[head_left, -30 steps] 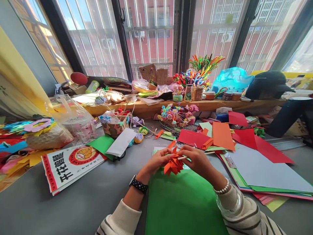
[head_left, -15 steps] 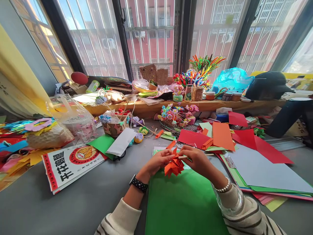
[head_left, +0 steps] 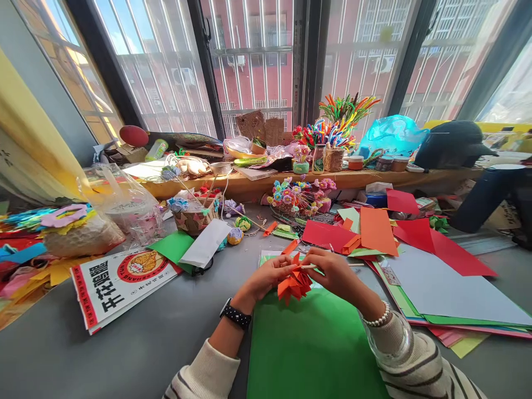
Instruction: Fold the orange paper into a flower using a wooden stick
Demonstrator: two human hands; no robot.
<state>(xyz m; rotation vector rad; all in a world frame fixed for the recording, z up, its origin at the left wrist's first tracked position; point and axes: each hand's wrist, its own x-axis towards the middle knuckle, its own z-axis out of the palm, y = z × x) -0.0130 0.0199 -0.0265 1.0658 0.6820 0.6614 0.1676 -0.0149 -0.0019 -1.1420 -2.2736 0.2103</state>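
An orange-red folded paper flower (head_left: 295, 287) with pointed petals hangs over the upper part of a green sheet (head_left: 311, 349). My left hand (head_left: 268, 278) pinches its left side between thumb and fingers. From the right, my right hand (head_left: 334, 275) closes on a thin pale stick (head_left: 308, 266), whose tip touches the top of the flower. The stick's other end shows past the knuckles. My fingers hide part of the flower's upper side, and I cannot tell whether the tip is inside a fold.
Red sheets (head_left: 326, 235) and an orange sheet (head_left: 377, 230) lie behind my right hand. At right is a stack of paper (head_left: 461, 299). A printed paper bag (head_left: 124, 282) lies left. Behind stand a flower basket (head_left: 195, 219) and small crocheted-looking flowers (head_left: 291, 194).
The view has shifted very slightly. Both hands keep their hold on the flower and the stick, with barely any movement of the fingers.
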